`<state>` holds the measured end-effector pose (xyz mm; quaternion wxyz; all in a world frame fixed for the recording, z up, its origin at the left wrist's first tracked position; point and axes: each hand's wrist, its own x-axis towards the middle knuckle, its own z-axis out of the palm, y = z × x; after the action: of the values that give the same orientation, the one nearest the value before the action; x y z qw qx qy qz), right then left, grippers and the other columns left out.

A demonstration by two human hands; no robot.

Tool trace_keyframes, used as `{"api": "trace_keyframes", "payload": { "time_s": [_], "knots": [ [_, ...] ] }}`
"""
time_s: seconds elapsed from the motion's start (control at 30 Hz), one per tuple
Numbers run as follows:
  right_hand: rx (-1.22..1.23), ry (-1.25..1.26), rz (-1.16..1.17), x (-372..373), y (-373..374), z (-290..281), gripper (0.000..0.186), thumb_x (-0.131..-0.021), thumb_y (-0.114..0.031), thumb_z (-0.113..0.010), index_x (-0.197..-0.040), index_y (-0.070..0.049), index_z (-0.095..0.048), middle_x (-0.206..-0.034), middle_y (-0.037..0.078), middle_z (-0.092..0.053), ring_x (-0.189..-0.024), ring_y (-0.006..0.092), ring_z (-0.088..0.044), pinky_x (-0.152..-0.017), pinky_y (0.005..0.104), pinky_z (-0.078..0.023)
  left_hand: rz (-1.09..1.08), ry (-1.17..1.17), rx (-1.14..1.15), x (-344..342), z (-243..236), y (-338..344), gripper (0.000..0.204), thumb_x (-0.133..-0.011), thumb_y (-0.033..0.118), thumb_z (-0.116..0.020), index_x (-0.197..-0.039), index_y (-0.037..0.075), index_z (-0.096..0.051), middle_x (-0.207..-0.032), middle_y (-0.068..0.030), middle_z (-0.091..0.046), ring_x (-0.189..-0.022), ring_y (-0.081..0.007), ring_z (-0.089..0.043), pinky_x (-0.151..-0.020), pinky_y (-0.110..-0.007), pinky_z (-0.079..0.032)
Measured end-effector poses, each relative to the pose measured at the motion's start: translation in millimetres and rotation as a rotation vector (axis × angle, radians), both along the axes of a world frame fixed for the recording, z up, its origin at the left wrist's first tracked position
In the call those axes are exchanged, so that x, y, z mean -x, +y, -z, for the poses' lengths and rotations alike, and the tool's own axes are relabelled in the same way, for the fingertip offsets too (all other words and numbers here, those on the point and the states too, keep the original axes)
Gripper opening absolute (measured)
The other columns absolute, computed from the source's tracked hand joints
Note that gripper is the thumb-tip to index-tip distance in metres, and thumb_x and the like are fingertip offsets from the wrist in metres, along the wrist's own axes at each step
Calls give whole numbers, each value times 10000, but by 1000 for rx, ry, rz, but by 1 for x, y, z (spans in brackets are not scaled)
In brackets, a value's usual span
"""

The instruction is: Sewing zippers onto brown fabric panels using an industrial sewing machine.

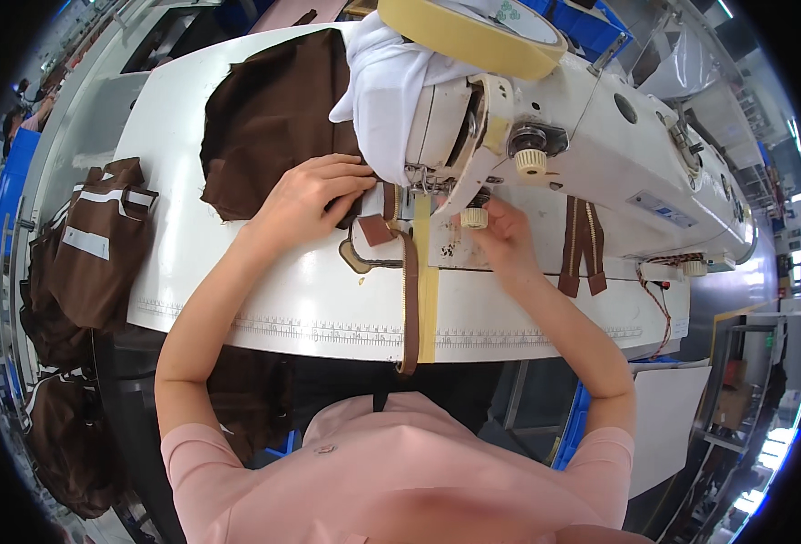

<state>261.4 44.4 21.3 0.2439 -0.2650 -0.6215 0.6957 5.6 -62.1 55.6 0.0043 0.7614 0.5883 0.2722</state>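
My left hand (314,201) lies at the near right edge of a large brown fabric piece (273,118), fingers stretched toward the sewing machine's needle area and thumb apart. Beside its fingertips is a small piece with a brown square patch (375,230) and a dark-edged loop (357,258). A brown zipper strip (410,304) with metal teeth runs from there over the table's front edge. My right hand (507,240) is closed, its fingers curled beside a cream knob (474,218) to the right of the presser foot; what they hold is hidden.
The white sewing machine (636,163) spans the right side, with white cloth (382,100) and a tape roll (482,36) on it. Yellow tape (427,313) lines the white table (264,317). Two zipper strips (582,249) lie right; brown sewn pieces (97,245) hang left.
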Motion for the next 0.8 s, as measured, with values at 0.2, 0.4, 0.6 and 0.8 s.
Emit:
{"api": "trace_keyframes", "payload": {
  "time_s": [0.2,0.4,0.6,0.8],
  "knots": [
    [-1055,-378,98,14,-54,-19,146,-772,-154,-682,-822,-65,-577,-754,65,-586,-838,245,-550,-790,395,-415,184,-69,-43,-36,-2,-17,333,-679,125,-755,-985,40,-654,-894,-61,-598,-871,-225,-567,-788,-355,-452],
    [-709,-380,-68,20,-29,-12,78,-778,-92,-630,-848,-71,-604,-880,72,-607,-878,267,-581,-815,420,-440,313,180,-211,-8,-2,2,244,-636,52,-664,-879,65,-648,-848,-20,-585,-860,-195,-586,-850,-353,-471],
    [-1180,-163,-110,22,-22,-10,225,-808,-90,-622,-1025,-37,-648,-1046,62,-629,-871,261,-618,-713,348,-513,241,360,-289,0,1,12,171,-669,94,-631,-839,97,-649,-926,-19,-595,-1011,-215,-560,-1022,-414,-384],
    [-1408,-266,-7,24,-13,-8,317,-826,-198,-623,-1082,-11,-625,-1075,101,-632,-883,291,-560,-805,401,-434,-74,293,-69,-7,21,17,326,-692,32,-639,-1000,129,-687,-1131,-76,-559,-1205,-295,-427,-1096,-477,-240]
  ]
}}
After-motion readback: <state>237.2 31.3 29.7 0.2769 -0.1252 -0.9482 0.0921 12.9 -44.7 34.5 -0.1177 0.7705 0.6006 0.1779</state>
